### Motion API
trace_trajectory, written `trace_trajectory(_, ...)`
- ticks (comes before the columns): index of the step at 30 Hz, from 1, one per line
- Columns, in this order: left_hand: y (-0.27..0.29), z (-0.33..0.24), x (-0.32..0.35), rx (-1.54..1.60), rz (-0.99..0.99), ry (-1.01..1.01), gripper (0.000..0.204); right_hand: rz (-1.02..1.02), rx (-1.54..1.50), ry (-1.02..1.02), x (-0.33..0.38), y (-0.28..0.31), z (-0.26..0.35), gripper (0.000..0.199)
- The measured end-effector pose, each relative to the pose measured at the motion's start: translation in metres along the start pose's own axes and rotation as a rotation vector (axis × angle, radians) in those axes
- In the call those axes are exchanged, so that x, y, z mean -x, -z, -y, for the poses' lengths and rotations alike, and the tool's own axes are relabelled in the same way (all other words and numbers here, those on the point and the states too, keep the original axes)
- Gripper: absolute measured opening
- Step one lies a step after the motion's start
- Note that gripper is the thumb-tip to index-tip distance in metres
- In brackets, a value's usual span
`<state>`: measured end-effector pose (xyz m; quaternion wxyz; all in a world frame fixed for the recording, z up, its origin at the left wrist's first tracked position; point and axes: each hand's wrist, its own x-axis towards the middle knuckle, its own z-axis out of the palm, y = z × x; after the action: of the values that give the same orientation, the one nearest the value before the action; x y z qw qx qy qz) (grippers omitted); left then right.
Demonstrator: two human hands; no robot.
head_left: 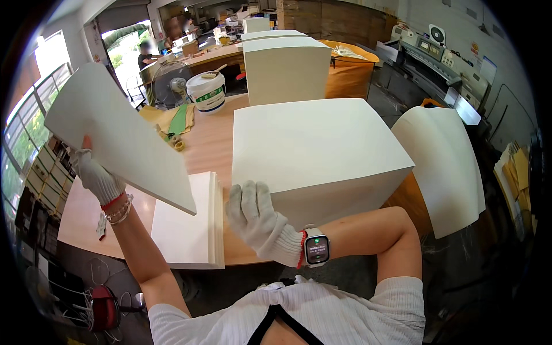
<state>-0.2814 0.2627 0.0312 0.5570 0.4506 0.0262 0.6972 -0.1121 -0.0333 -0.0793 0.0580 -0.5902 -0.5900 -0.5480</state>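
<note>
My left hand [95, 175], in a white knit glove, grips the edge of a large white sheet bundle [121, 135] and holds it up, tilted, over the left of the wooden table [204, 144]. My right hand [256, 215], also gloved and with a watch on the wrist, rests its fingers on the near left corner of a tall white paper stack [316, 146]. Below the lifted sheets lies a low pile of white sheets [192, 224] at the table's front edge.
Two more tall white stacks [286, 66] stand behind. A white bucket [206, 91] and a fan [169, 86] sit at the back left. A curved white sheet [445, 164] hangs on the right. A cutting machine [437, 63] is far right. A person [145, 53] stands far back.
</note>
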Motion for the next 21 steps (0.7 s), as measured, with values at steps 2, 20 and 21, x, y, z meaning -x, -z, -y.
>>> trace_trajectory(2,0.011,-0.005,0.005,-0.066,-0.035,-0.060,0.041,0.002,0.052,0.032,-0.001,0.002,-0.001,0.034)
trace_trajectory(20,0.009,-0.029,0.043,-0.067,-0.101,-0.271,0.037,0.214,-0.088,0.208,0.003,0.001,-0.003,0.048)
trace_trajectory(21,0.013,-0.027,0.045,-0.061,-0.094,-0.303,0.037,0.154,-0.115,0.201,0.001,0.001,-0.005,0.043)
